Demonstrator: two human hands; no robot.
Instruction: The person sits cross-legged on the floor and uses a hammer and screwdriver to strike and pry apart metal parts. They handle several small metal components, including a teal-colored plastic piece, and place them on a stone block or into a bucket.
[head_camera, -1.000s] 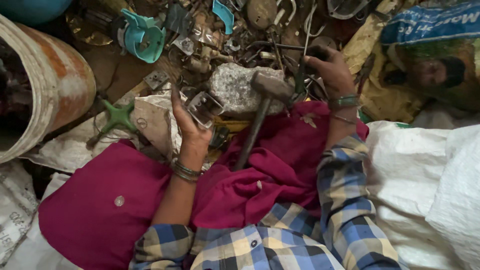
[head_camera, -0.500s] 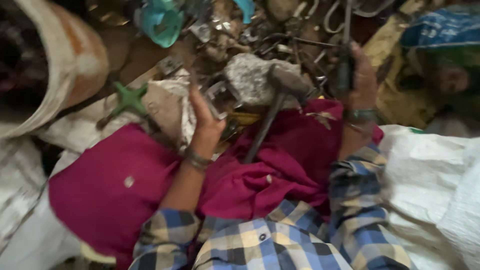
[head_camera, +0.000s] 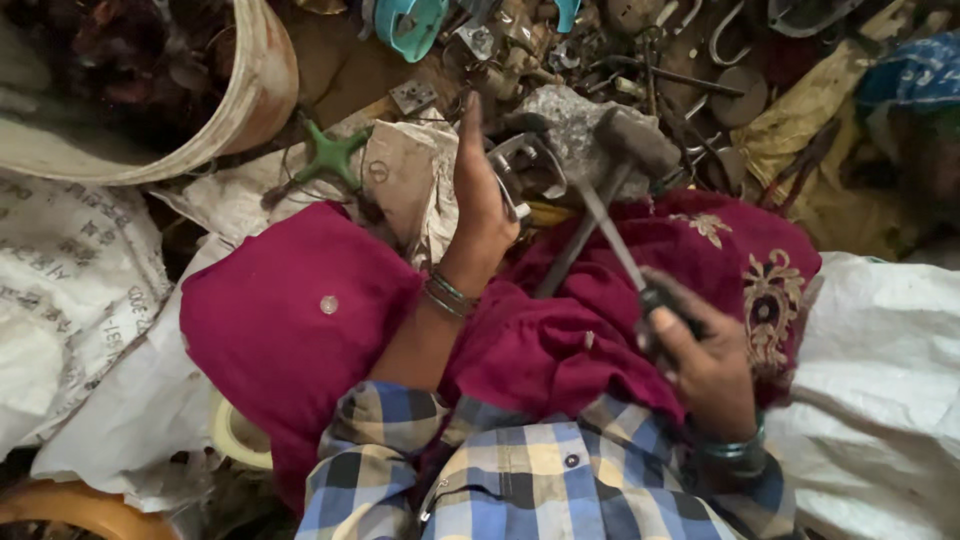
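Note:
My left hand (head_camera: 478, 205) is raised over my magenta-draped lap, shut on a small square metal fitting (head_camera: 522, 172). Lower right, my right hand (head_camera: 712, 372) grips the dark handle of a thin screwdriver-like tool (head_camera: 612, 250); its shaft slants up and left, with the tip close to the fitting. A hammer (head_camera: 632, 140) rests with its head on a grey stone block (head_camera: 565, 118) just beyond the fitting. Its handle runs down onto the magenta cloth (head_camera: 300, 320). My right hand is motion-blurred.
A heap of scrap metal, hooks and rods (head_camera: 690, 50) lies beyond the stone. A rusty white bucket (head_camera: 262, 95) stands at top left, with a green cross-shaped part (head_camera: 335, 155) and a teal plastic piece (head_camera: 410, 25) nearby. White sacks (head_camera: 70, 290) (head_camera: 880, 400) flank my lap.
My right hand drew back from the scrap heap to my lap, carrying the thin tool. My left hand stayed raised with the metal fitting. The view shifted.

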